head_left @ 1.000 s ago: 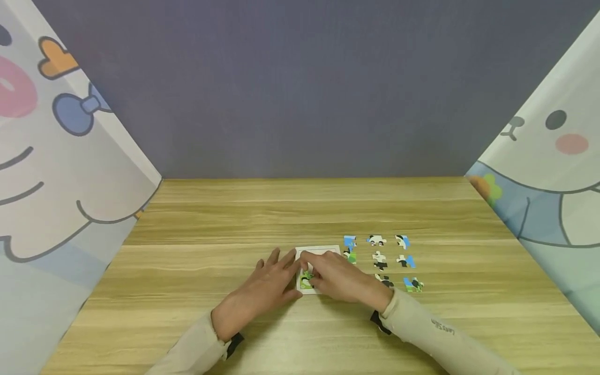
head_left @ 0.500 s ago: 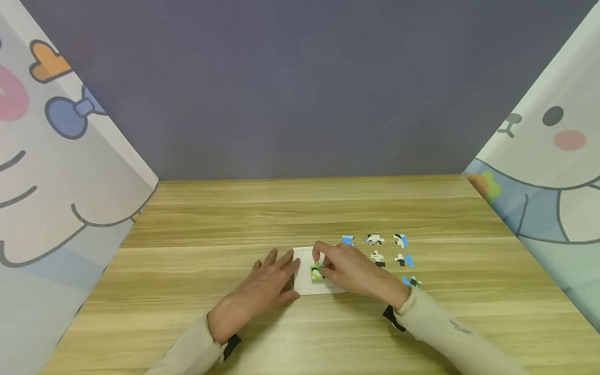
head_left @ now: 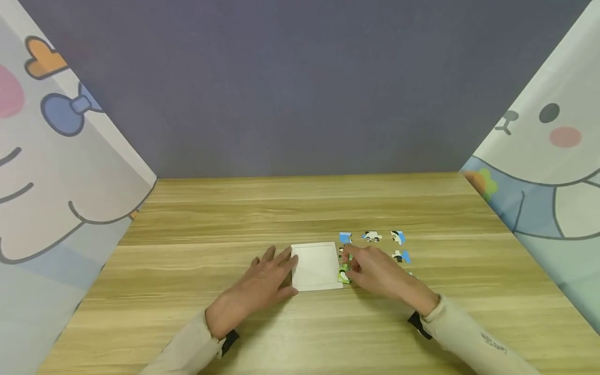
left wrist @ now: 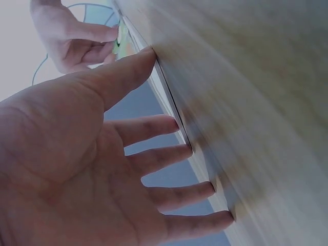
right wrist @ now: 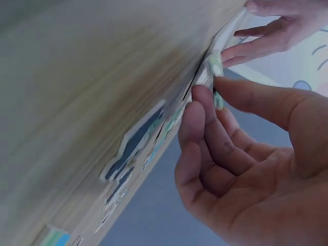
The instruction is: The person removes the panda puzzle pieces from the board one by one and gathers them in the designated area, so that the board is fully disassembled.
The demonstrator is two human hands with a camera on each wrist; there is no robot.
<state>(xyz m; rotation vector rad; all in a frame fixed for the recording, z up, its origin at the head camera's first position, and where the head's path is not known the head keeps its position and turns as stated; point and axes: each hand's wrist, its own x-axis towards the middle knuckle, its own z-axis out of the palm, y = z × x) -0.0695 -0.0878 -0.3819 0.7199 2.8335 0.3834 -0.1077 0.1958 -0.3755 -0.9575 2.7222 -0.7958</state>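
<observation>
A white square puzzle tray [head_left: 316, 266] lies flat on the wooden table. My left hand [head_left: 264, 284] has its fingers spread, with fingertips at the tray's left edge and the thumb near its lower left corner. My right hand [head_left: 377, 272] pinches a green jigsaw piece [head_left: 344, 274] with black and white print, just at the tray's right edge. In the right wrist view, thumb and fingers meet on that green piece [right wrist: 218, 84], the other fingers being curled. Behind the right hand, another piece is partly covered.
Several jigsaw pieces lie right of the tray: a blue one [head_left: 345, 237], a panda-face one [head_left: 372, 236], a blue and white one [head_left: 398, 237] and another [head_left: 401, 256] below it. Some are hidden by the right hand. A grey panel [head_left: 300, 88] stands behind the table.
My right hand has carried the green piece rightward, from inside the tray to its right edge. The tray's white base now shows whole. My left hand has stayed at the left edge.
</observation>
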